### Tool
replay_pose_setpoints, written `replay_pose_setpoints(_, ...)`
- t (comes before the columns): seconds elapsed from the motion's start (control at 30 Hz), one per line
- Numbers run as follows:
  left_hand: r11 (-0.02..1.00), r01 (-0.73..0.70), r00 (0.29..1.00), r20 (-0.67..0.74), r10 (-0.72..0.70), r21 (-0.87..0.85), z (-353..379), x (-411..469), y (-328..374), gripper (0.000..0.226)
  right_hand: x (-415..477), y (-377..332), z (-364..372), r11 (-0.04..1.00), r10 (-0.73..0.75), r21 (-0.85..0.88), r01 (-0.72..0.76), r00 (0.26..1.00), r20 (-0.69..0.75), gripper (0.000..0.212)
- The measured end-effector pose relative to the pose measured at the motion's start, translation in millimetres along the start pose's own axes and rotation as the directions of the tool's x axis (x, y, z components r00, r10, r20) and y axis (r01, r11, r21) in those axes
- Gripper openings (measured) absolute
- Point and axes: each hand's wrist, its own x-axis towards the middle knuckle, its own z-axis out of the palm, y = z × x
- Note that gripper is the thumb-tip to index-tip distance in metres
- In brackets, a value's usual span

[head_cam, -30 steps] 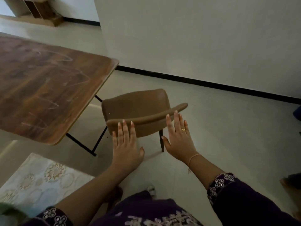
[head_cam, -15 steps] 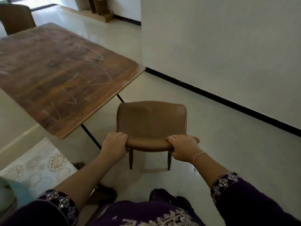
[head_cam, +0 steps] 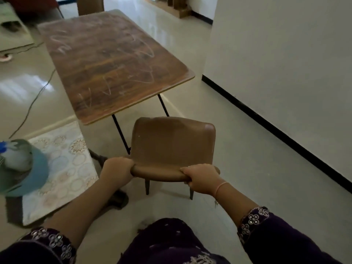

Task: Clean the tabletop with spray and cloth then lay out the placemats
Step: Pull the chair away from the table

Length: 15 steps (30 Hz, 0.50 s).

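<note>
Head view: left hand [head_cam: 117, 168] and right hand [head_cam: 202, 180], grip curled round the chair [head_cam: 173, 141] before the table [head_cam: 114, 63].

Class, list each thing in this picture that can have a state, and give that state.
tabletop: streaked with pale scribbles, unwiped.
chair: upright, held by its backrest.
left hand: grips the backrest's left end.
right hand: grips the backrest's right end.
placemat: lies flat left of the chair, off the table.
blue bundle: blurred, resting over the placemat's left edge.
</note>
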Motion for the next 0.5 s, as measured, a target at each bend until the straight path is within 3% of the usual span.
replay_pose_setpoints(0.13,0.999,0.014,0.982,-0.19,-0.021,-0.039,13,-50,31,0.038,-14,22,-25,0.991,-0.102,-0.059,0.117,0.972,0.214,0.027)
replay_pose_setpoints(0.23,0.998,-0.003,0.974,-0.225,-0.012,-0.067,11,-73,69,0.034,-29,41,-37,0.99,-0.096,-0.066,0.127,0.931,0.351,0.027)
replay_pose_setpoints(0.37,0.986,-0.068,0.985,-0.164,0.043,-0.153,5,-81,109,0.039,-47,70,-42,0.996,0.03,-0.09,0.01,0.902,0.43,0.049)
replay_pose_setpoints(0.5,0.961,-0.201,0.979,-0.083,0.188,-0.193,-5,-77,140,0.035,-66,101,-44,0.984,0.177,-0.063,-0.167,0.867,0.466,0.07)
